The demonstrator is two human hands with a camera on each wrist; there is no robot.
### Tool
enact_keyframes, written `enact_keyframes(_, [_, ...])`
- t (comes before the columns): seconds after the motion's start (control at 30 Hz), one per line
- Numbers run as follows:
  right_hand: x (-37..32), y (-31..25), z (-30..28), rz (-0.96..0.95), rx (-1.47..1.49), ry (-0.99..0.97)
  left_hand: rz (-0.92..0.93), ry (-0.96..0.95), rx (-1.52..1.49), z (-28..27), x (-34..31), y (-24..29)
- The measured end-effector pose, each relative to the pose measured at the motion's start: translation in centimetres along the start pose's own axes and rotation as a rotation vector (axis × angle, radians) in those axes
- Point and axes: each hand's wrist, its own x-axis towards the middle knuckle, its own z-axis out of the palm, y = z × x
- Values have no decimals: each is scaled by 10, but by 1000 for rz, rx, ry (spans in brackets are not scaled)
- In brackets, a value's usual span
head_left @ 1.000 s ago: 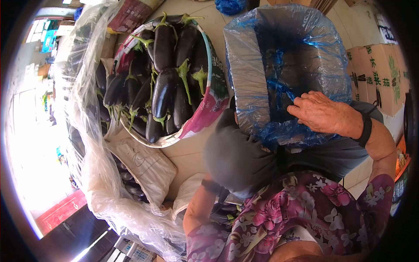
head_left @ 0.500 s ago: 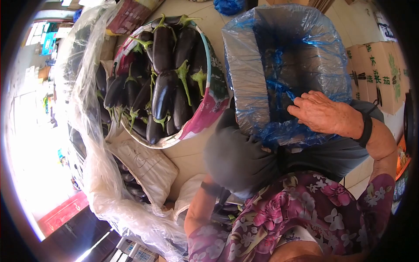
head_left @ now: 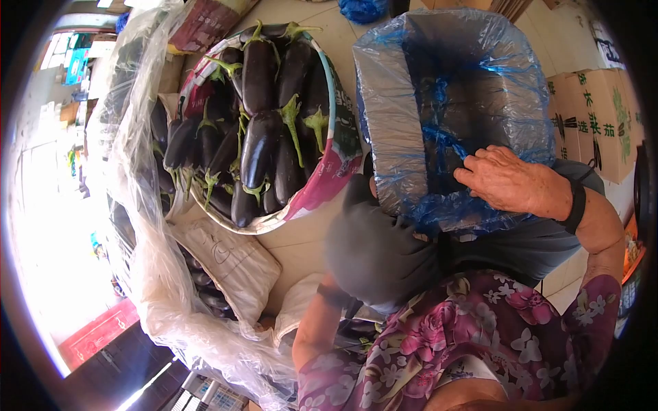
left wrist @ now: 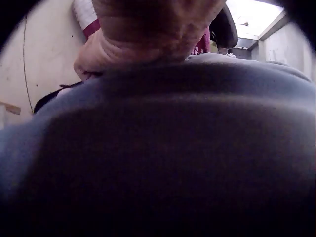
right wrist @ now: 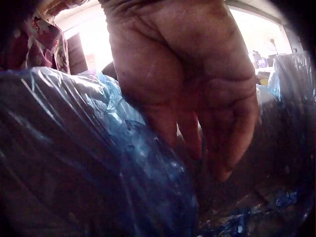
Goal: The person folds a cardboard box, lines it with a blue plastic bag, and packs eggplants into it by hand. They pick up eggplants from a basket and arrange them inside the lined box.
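Observation:
The right hand (head_left: pixel 510 179) hangs over the near right edge of a box lined with thin blue plastic (head_left: pixel 394 130). Its fingers bend loosely downward beside a twisted strand of plastic (head_left: pixel 442 137). In the right wrist view the palm (right wrist: pixel 187 64) faces the camera, the fingers are relaxed, and the blue liner (right wrist: pixel 153 173) lies beside the thumb; no object shows in the hand. The left hand is hidden behind the grey-clothed knee (head_left: pixel 373 250) in the head view. Only its palm side near the wrist (left wrist: pixel 148 29) shows in the left wrist view, above dark cloth; its fingers are hidden.
A round container (head_left: pixel 319 181) full of eggplants (head_left: pixel 259 147) stands left of the lined box. Clear plastic sheeting (head_left: pixel 161 281) surrounds more eggplants farther left. Printed cartons (head_left: pixel 596 123) stand at the right, and a blue bag (head_left: pixel 363 9) lies at the top.
The head view has shifted very slightly. Both arms keep nearly the same pose, and the right hand stays over the box edge.

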Motion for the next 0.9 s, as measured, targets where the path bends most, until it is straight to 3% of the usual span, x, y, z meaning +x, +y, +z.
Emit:
enact_keyframes(0.6, [-3, -5, -10, 9, 44, -78, -18, 0, -69, 3, 17, 3])
enact_keyframes(0.9, [-1, -7, -13, -37, 110, -95, -45, 137, -107, -5, 2, 5])
